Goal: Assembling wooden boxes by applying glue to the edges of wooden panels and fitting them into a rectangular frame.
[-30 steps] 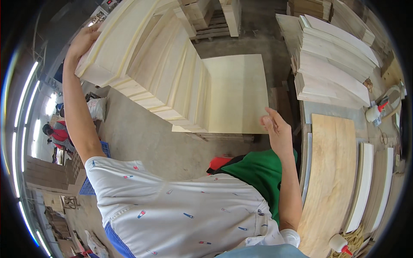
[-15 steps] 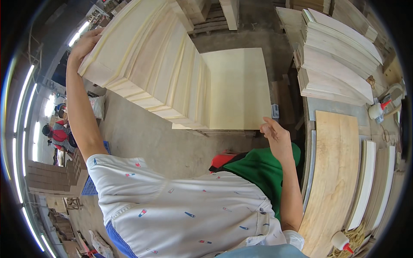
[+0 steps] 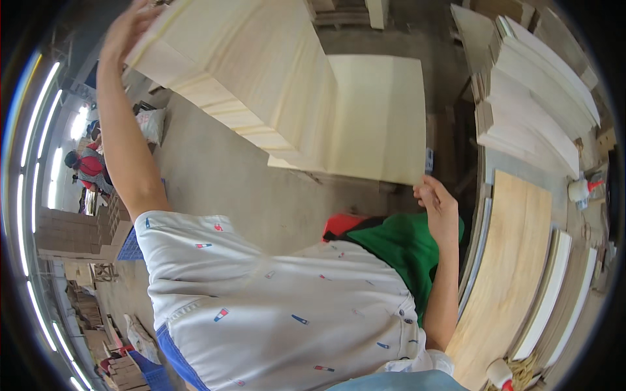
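Two hands on one wooden panel assembly (image 3: pixel 287 91). Left hand (image 3: pixel 134 26) raised high, arm straight, fingers gripping its upper left corner. Right hand (image 3: pixel 438 202) low, fingers pinching the lower right edge. Assembly pale, stepped, tilted, held over the concrete floor (image 3: pixel 222 189).

Pale cream flat wooden panels (image 3: pixel 274 85), faint straight grain. White short-sleeved shirt (image 3: pixel 274 313), small red-and-blue flecks. Solid green cloth (image 3: pixel 398 251). Grey concrete floor (image 3: pixel 215 176).
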Available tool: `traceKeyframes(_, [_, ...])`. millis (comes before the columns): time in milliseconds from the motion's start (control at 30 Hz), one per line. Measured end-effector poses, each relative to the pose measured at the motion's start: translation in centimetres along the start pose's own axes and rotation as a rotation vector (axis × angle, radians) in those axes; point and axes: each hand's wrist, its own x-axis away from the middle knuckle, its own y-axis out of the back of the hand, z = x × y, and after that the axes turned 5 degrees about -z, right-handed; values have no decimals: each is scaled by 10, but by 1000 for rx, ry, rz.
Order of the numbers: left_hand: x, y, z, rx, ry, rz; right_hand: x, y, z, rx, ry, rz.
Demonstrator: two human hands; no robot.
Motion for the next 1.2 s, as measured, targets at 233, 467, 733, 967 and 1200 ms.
traceKeyframes(233, [38, 132, 342, -1685, -725, -643, 12, 3, -21, -73, -41, -34])
traceKeyframes(467, [270, -218, 448, -453, 175, 675, 14, 1, -30, -23, -97, -53])
traceKeyframes(733, [238, -269, 395, -541, -4, 394, 20, 1, -31, 13, -160, -56])
traceKeyframes(967, [245, -246, 356, -335, 155, 456, 19, -2, -27, 11, -160, -42])
traceKeyframes(1200, [216, -202, 275, -129, 163, 491, 16, -13, -28, 4, -107, -9])
